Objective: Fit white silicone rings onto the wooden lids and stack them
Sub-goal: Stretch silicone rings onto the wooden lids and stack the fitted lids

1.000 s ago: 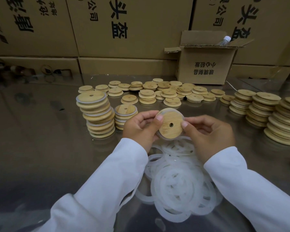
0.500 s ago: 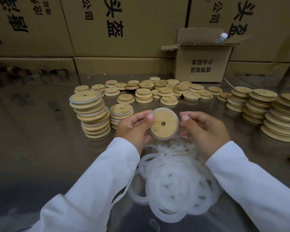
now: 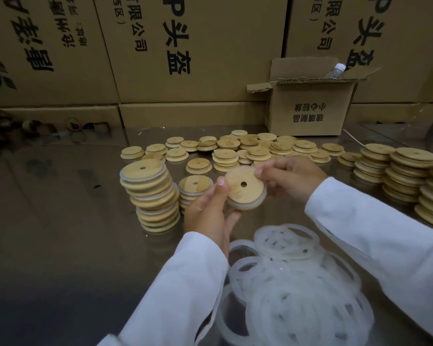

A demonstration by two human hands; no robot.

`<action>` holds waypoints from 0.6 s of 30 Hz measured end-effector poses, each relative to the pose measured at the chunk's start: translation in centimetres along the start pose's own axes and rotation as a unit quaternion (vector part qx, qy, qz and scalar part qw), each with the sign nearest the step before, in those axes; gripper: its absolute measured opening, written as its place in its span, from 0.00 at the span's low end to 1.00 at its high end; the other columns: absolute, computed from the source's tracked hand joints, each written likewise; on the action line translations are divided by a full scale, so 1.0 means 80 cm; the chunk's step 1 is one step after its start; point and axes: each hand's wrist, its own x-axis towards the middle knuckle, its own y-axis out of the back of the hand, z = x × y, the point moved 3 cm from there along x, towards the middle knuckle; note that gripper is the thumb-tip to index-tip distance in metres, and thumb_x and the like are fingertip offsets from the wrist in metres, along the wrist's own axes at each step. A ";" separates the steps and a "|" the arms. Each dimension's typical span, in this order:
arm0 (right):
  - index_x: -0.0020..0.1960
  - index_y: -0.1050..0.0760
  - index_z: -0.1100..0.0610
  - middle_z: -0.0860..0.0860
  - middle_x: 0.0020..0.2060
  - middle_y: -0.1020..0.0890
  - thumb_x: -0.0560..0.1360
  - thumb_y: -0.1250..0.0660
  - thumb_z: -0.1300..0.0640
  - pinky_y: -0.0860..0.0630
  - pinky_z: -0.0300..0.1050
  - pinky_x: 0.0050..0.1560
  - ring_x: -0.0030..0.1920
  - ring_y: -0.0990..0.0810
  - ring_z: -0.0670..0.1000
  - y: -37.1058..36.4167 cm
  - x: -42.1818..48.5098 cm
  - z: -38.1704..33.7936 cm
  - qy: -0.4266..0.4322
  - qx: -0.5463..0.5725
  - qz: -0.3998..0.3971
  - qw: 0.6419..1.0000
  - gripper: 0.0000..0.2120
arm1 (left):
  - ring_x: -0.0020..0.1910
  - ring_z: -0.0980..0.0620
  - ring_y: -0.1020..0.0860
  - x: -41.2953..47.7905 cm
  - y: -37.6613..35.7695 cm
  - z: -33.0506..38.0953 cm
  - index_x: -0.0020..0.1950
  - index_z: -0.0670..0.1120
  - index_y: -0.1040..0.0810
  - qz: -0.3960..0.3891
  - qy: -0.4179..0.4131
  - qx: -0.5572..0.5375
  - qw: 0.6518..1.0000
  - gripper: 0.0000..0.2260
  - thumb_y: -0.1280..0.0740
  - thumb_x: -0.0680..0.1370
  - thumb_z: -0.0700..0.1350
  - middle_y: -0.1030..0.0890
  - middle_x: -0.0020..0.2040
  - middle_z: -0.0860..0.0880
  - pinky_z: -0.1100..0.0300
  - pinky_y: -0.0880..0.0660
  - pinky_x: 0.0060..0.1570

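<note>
Lurker: how far along is the ring job? Can't tell much from the feed.

Operator: early-to-middle, I'd say. I'm running this remotely, so the head view is all I've got. One lid (image 3: 238,192) is up over the table (image 3: 60,221), between the done stacks and the ring heap. My left grip (image 3: 210,211) holds it, thumb on the face and fingers underneath. My right grip (image 3: 290,179) pinches the far rim. A white ring (image 3: 251,207) shows round the near edge and looks about seated, so I reckon this one is nearly ready to stack.

Lurker: numbers?

Operator: done so far is two stacks just left of the hands. The tall stack (image 3: 151,196) is about a dozen lids and leans a bit, but the layers blur, so that's not exact. The short stack (image 3: 195,187) beside it is maybe four or five.

Far more is left. Bare lids (image 3: 235,151) sit across the back of the table in low piles, roughly two dozen piles. On the right are leaning stacks (image 3: 398,176) with no white on them that I can see. At least four are in view before the frame cuts them off.

Loose rings (image 3: 298,295) lie heaped close to me, see-through and overlapping. Well over a dozen, no honest count possible. Behind that is one small open box (image 3: 310,113) with one bottle (image 3: 336,71) poking out, and big cartons (image 3: 185,46) along the back.
</note>
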 end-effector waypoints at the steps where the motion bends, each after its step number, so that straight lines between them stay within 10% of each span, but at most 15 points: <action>1: 0.43 0.20 0.56 0.51 0.34 0.17 0.73 0.32 0.61 0.20 0.38 0.38 0.35 0.19 0.47 -0.006 0.013 -0.005 -0.014 0.006 0.009 1.000 0.03 | 0.44 0.51 0.18 0.002 0.001 0.000 0.52 0.42 0.22 0.013 0.008 -0.003 1.000 0.09 0.36 0.77 0.45 0.17 0.46 0.45 0.58 0.20 0.38; 18: 0.41 0.24 0.59 0.54 0.32 0.23 0.71 0.32 0.55 0.33 0.42 0.31 0.29 0.30 0.52 -0.065 0.112 0.013 -0.142 -0.146 -0.008 0.979 0.07 | 0.37 0.46 0.23 0.003 0.003 -0.017 0.45 0.42 0.26 0.083 0.112 -0.063 0.988 0.06 0.41 0.79 0.40 0.26 0.37 0.43 0.55 0.25 0.35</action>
